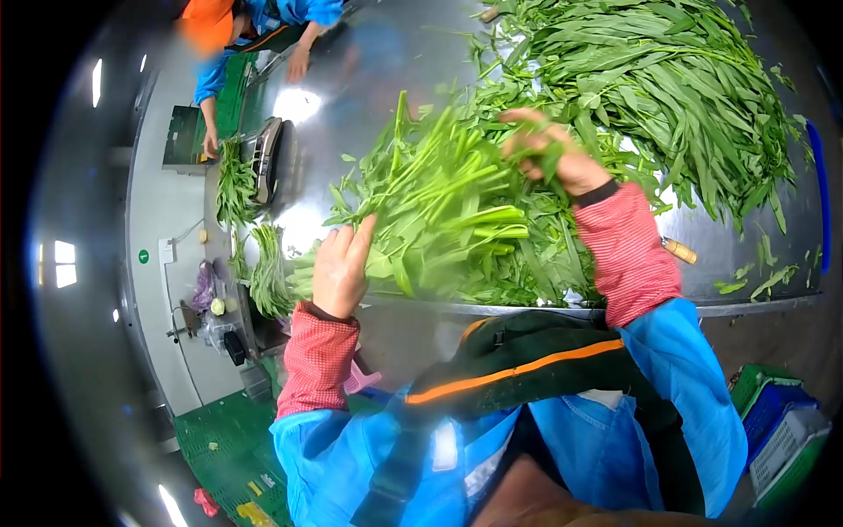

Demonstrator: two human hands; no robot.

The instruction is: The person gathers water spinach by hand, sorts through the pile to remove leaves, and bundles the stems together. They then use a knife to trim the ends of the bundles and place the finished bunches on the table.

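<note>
A loose bunch of water spinach (448,176), with pale stem ends and long leaves, lies across the metal table in front of me. My left hand (341,270) is closed on the bunch's lower left side; its thumb is hidden. At the upper right, my right hand (555,156) is raised over the greens with curled fingers, smeared by motion. A green leaf (551,160) shows at those fingers. More loose stems and leaves (553,255) lie under and beside the bunch. Beyond my right hand rises a large heap of water spinach (667,97).
A wooden handle (679,250) sticks out near my right sleeve. At the left edge stand a scale (266,158) and bundles of greens (268,268). Across the table is a co-worker in blue sleeves (303,10). Stacked crates (781,430) stand on the right, below the table edge.
</note>
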